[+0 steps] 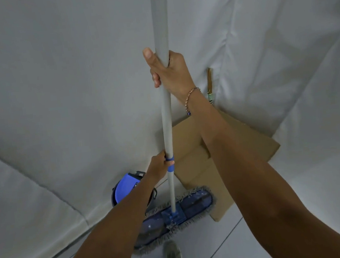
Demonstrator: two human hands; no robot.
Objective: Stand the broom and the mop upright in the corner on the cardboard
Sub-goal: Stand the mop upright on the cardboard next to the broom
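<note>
The mop has a long grey handle (166, 112) with a blue collar and a flat blue fringed head (186, 209). It stands nearly upright, its head on the floor at the front edge of the brown cardboard (248, 141). My right hand (169, 70) grips the handle high up. My left hand (158, 165) holds it lower, at the blue collar. The broom (210, 86) leans in the corner behind my right wrist; only its thin wooden stick with a striped binding shows.
White cloth-covered walls (55, 88) meet in the corner above the cardboard. A blue bucket (127, 188) sits on the floor by the left wall, just behind my left forearm. Grey floor tiles (229, 242) and my foot (173, 254) lie below.
</note>
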